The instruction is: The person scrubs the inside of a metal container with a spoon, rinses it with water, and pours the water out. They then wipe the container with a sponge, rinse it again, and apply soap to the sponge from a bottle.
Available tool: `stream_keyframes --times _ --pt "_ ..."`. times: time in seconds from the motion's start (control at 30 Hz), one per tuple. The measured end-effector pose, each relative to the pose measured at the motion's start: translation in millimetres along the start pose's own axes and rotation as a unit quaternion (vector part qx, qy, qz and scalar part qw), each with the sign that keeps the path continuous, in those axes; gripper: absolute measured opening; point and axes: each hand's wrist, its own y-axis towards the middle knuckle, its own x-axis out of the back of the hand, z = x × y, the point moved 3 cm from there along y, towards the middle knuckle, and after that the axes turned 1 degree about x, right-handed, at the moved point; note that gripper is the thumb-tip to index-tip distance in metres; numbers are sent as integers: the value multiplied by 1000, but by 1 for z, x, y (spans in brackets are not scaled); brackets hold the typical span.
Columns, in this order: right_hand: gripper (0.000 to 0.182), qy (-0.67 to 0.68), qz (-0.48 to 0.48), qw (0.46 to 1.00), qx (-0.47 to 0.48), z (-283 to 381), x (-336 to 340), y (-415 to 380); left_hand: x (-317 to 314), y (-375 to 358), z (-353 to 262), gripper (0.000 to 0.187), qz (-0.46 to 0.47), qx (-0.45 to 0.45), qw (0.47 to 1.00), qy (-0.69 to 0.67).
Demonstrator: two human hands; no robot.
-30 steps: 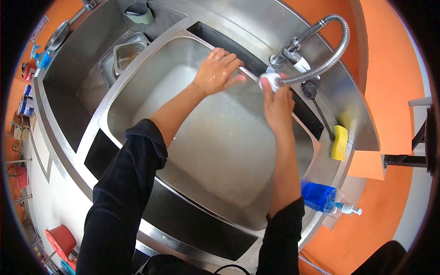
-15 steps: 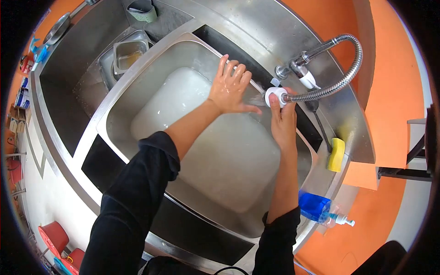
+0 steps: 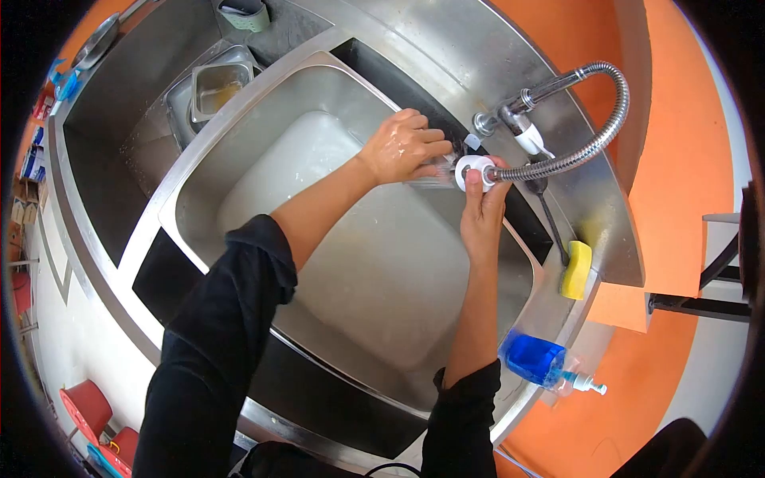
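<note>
My right hand (image 3: 484, 219) is closed around the white spray head (image 3: 473, 172) at the end of a flexible metal faucet hose (image 3: 590, 147). Water sprays leftward from it onto my left hand (image 3: 402, 147), which is wet and holds nothing. Its fingers are loosely bent, with the thumb apart below them in the stream. Both hands are over a large steel basin (image 3: 199, 215) set across the sink, with cloudy water (image 3: 382, 271) in it. The spray head is close to the basin's far right rim.
A yellow sponge (image 3: 575, 271) and a blue liquid pump bottle (image 3: 535, 360) are on the right ledge, near a black-handled utensil (image 3: 550, 219). Metal pans (image 3: 213, 89) sit in the left sink, below a green holder (image 3: 245, 16). The faucet (image 3: 510, 119) stands behind.
My left hand has turned and its spread fingers have bent, now pointing right toward the spray head. My right hand keeps its hold. The whole view has shifted slightly.
</note>
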Motion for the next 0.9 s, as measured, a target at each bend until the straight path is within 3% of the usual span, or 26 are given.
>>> stream_keyframes --times 0.07,0.17,0.2,0.3,0.33,0.37,0.43,0.47,0.57,0.6,0.7,0.8,0.9 --pt "44 7 1 1000 -10 0 -1 -1 -8 -1 15 52 40 -56 997 -39" --pt "45 -12 -25 1000 10 -1 -1 0 14 -9 8 77 -8 -39 994 106" --pt "46 -21 -37 999 22 -1 -2 1 6 -19 12 84 30 38 987 154" --pt "46 2 -26 1000 -2 4 -2 1 -57 -61 18 82 -125 46 989 60" --pt "46 4 -19 1000 -7 4 -2 0 -72 -71 4 78 5 -33 970 240" --pt "45 6 -12 1000 -11 4 -2 -1 -83 -78 -3 74 132 -109 897 408" --pt "45 9 -3 1000 -12 3 1 1 -80 -70 -7 69 262 -138 949 111" --pt "46 16 -1 1000 -12 3 2 0 -76 -70 -9 67 322 -146 935 -45" --pt "47 9 -13 1000 1 2 -2 -1 -62 -61 30 65 253 -255 933 32" --pt "48 0 -27 1000 7 2 -1 -1 -73 -71 48 64 167 -267 936 159" --pt "47 3 -28 1000 13 -4 -2 -1 -50 -75 21 62 229 -261 888 302" --pt "44 27 -5 1000 -1 -3 0 2 -55 -67 42 61 212 -266 920 198" --pt "44 35 3 999 -5 -2 1 1 -59 -81 46 59 164 -177 909 340"
